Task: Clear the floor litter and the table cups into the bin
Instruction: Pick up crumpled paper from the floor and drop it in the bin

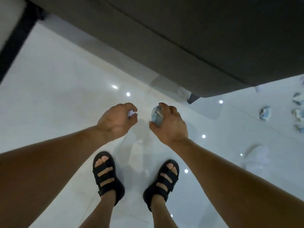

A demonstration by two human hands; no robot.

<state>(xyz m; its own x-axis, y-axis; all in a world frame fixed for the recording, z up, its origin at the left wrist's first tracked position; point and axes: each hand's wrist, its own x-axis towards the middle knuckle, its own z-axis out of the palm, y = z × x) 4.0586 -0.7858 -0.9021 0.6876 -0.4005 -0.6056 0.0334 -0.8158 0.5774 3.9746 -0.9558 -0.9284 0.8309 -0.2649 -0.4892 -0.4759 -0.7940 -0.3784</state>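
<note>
Left hand [115, 119] grips white paper scrap [131, 113]; right hand [171, 125] fingers [171, 111] wrap a blurry, probably crumpled wrapper [156, 116]; more litter [265, 113] on floor [57, 96].

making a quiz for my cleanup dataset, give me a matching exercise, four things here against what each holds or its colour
1 left hand
2 right hand
3 sofa
4 sandals

a grey
b grips a bluish crumpled wad
c black
d grips a white paper scrap

Pairs: 1-d, 2-b, 3-a, 4-c
</note>
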